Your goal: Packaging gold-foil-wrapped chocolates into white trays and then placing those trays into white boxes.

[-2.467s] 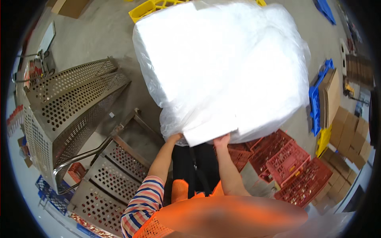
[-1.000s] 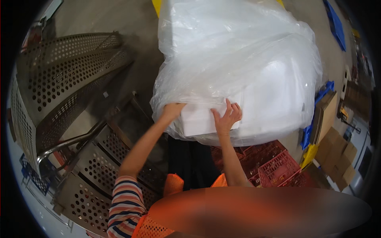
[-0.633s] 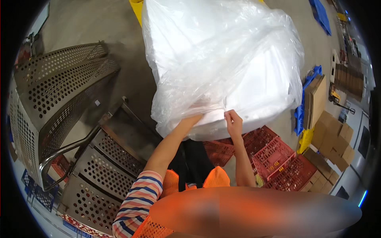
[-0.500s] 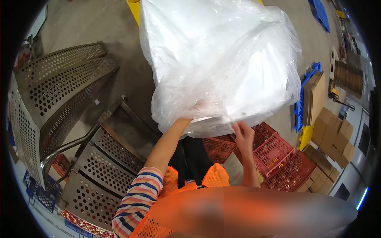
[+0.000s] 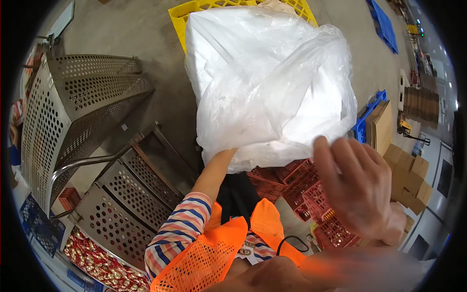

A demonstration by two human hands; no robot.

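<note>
Large clear plastic bag [image 5: 270, 82] with white contents, filling the centre from 12 o'clock down to mid-frame, held up above the floor. Left hand [image 5: 224, 156] under the bag's lower edge at about 7 o'clock of it, fingers hidden in the film — grip itself cannot be told. Right hand [image 5: 357, 187] at 4 o'clock of the bag, close to the lens, fingers spread wide and holding nothing; fingertips just beside the bag's lower right corner, contact not certain. Left forearm in a striped sleeve [image 5: 177, 231], above an orange mesh vest [image 5: 209, 255]. Yellow pallet [image 5: 187, 14] behind the bag at 12 o'clock. Perforated steel bins [image 5: 73, 112] at 9 o'clock, more at 7 o'clock — one over red-and-gold wrapped pieces [image 5: 92, 260]. Red crates [image 5: 304, 187] below the bag at 5 o'clock; cardboard boxes [image 5: 408, 170] and a blue pallet [image 5: 367, 117] at 3 o'clock.
</note>
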